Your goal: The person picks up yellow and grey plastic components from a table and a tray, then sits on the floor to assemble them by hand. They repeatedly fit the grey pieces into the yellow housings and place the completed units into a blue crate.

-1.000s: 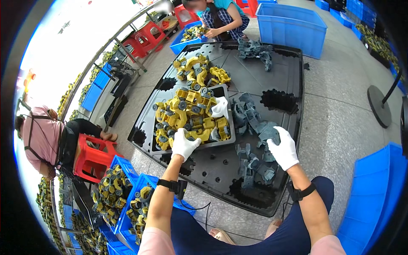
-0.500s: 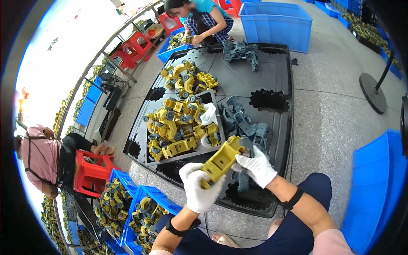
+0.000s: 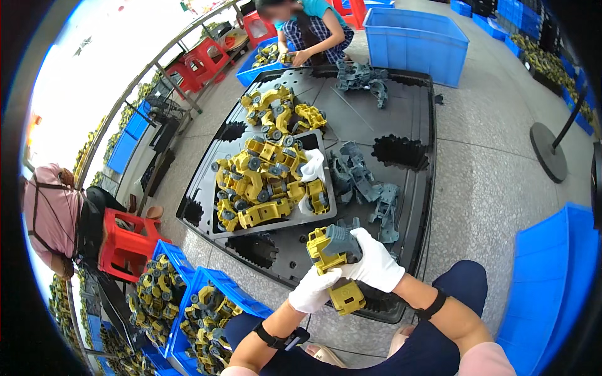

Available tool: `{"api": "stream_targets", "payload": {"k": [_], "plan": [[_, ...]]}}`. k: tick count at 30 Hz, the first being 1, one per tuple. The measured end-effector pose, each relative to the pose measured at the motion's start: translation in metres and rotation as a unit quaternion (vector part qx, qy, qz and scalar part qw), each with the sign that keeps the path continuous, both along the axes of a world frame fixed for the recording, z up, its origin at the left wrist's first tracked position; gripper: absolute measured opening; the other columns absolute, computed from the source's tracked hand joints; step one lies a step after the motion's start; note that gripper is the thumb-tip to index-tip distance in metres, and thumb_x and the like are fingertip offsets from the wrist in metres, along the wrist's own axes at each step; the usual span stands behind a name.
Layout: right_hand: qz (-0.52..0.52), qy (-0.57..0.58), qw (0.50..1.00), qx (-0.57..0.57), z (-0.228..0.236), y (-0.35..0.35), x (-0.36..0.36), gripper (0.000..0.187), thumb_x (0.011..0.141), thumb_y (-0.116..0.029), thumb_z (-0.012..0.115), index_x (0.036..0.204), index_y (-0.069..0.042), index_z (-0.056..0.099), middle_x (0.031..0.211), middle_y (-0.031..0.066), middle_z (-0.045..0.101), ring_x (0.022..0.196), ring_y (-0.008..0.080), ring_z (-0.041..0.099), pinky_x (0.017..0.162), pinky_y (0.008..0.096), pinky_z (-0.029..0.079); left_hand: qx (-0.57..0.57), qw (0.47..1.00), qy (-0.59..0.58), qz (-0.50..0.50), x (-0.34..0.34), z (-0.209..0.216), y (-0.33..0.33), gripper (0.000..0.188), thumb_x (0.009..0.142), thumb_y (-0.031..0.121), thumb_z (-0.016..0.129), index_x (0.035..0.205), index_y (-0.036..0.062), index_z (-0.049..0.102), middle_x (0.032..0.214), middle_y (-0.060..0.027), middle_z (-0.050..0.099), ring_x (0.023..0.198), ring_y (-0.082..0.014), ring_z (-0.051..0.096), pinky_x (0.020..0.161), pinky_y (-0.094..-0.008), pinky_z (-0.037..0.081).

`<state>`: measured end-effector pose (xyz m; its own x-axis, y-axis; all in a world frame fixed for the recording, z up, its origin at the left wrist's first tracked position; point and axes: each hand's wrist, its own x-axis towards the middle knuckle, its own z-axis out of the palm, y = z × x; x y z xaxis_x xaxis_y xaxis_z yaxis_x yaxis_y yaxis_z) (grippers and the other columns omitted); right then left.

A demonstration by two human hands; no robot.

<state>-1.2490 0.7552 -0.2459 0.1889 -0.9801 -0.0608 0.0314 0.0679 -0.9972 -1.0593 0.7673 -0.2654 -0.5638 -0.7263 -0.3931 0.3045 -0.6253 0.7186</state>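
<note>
Both my hands wear white gloves and meet over the near edge of a black plastic pallet [image 3: 351, 119]. My left hand [image 3: 313, 289] is closed round a yellow toy truck body [image 3: 347, 298], which is tilted. My right hand [image 3: 374, 262] grips a dark grey plastic part [image 3: 343, 241] that lies against the yellow body. Whether the two parts are joined cannot be seen, as the gloves cover the middle. Beyond my hands, several loose grey parts [image 3: 384, 210] lie on the pallet. A grey tray [image 3: 326, 188] there holds many yellow toy trucks [image 3: 257, 178].
More yellow trucks [image 3: 276, 113] lie past the tray. Blue crates of trucks [image 3: 213, 323] stand at my left; a blue bin [image 3: 545, 269] is at my right. A co-worker [image 3: 313, 31] crouches at the far edge near a large blue bin [image 3: 417, 47]. Another person [image 3: 53, 213] sits far left.
The yellow body has turned in my hands, one end now pointing down toward me. A grey part now shows against it, under my right hand. The view has shifted slightly.
</note>
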Motion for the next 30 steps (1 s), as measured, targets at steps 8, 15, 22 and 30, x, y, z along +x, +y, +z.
{"api": "stream_targets", "payload": {"k": [8, 15, 22, 30], "plan": [[-0.046, 0.127, 0.987, -0.089, 0.035, 0.0, -0.012, 0.069, 0.076, -0.039, 0.083, 0.12, 0.002, 0.05, 0.104, 0.0182, 0.067, 0.095, 0.0258, 0.068, 0.082, 0.0349, 0.054, -0.102, 0.988, -0.087, 0.073, 0.013, 0.018, -0.015, 0.06, 0.077, 0.004, 0.074, 0.13, 0.0082, 0.047, 0.119, -0.0045, 0.06, 0.104, -0.0166, 0.06, 0.093, -0.0351, 0.049], [-0.046, 0.18, 0.964, -0.191, 0.037, 0.014, 0.006, 0.071, 0.084, -0.043, 0.073, 0.134, 0.001, 0.048, 0.099, 0.0245, 0.067, 0.084, 0.0373, 0.069, 0.073, 0.0369, 0.056, -0.242, 0.952, -0.149, 0.117, 0.01, 0.011, -0.026, 0.095, 0.07, 0.005, 0.083, 0.146, 0.0081, 0.026, 0.107, -0.0012, 0.058, 0.098, -0.0131, 0.058, 0.095, -0.0302, 0.048], [-0.033, 0.292, 0.927, -0.234, 0.051, 0.017, 0.004, 0.066, 0.076, -0.031, 0.081, 0.127, 0.003, 0.056, 0.085, 0.0187, 0.069, 0.068, 0.0307, 0.07, 0.062, 0.0348, 0.057, -0.299, 0.911, -0.253, 0.129, 0.013, 0.01, -0.025, 0.095, 0.067, -0.002, 0.082, 0.144, 0.0086, 0.028, 0.108, -0.0009, 0.054, 0.099, -0.0125, 0.055, 0.095, -0.0287, 0.046], [-0.053, 0.254, 0.925, -0.278, 0.031, 0.026, 0.015, 0.072, 0.079, -0.036, 0.077, 0.133, 0.003, 0.05, 0.077, 0.0179, 0.065, 0.059, 0.0309, 0.065, 0.052, 0.0358, 0.053, -0.205, 0.944, -0.193, 0.173, 0.01, 0.013, -0.018, 0.095, 0.066, -0.008, 0.081, 0.144, 0.0115, 0.029, 0.11, -0.0006, 0.052, 0.102, -0.0118, 0.054, 0.092, -0.0288, 0.047]]}}
